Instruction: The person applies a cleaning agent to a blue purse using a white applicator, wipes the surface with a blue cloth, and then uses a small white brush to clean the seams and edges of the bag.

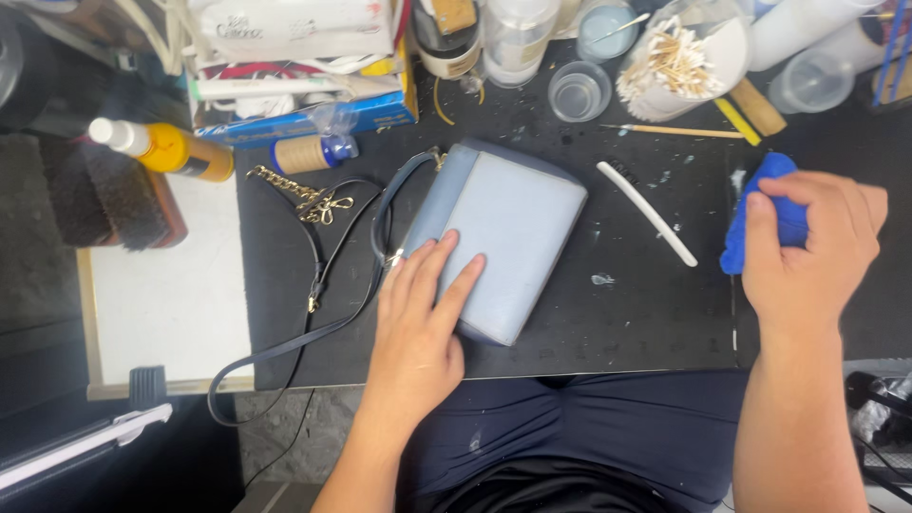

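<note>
From the head camera I count two hands at work. My left hand [418,313] lies flat on one pale blue handbag [499,237], fingers [432,275] stretched out and held close together, pressing on its lower left part. The bag lies tilted in the middle of the black counter [627,323], its one dark strap [313,285] looping off to the left edge, with one gold chain [299,195] lying beside it.

My right hand [807,252] sits well apart at the right, fingers curled and pinching one bunched blue cloth [769,214] against the counter.

Between bag and cloth lies one white stick-like tool [646,211]. Behind it I see one thin wooden brush handle [674,131], one clear jar of cotton swabs [679,57], and two small clear cups [579,92] near it. At the far left stands one orange bottle with a white cap [166,147] lying on its side, next to two dark bristle brushes [100,195], and one white board [171,294] under the counter mat's edge.
</note>
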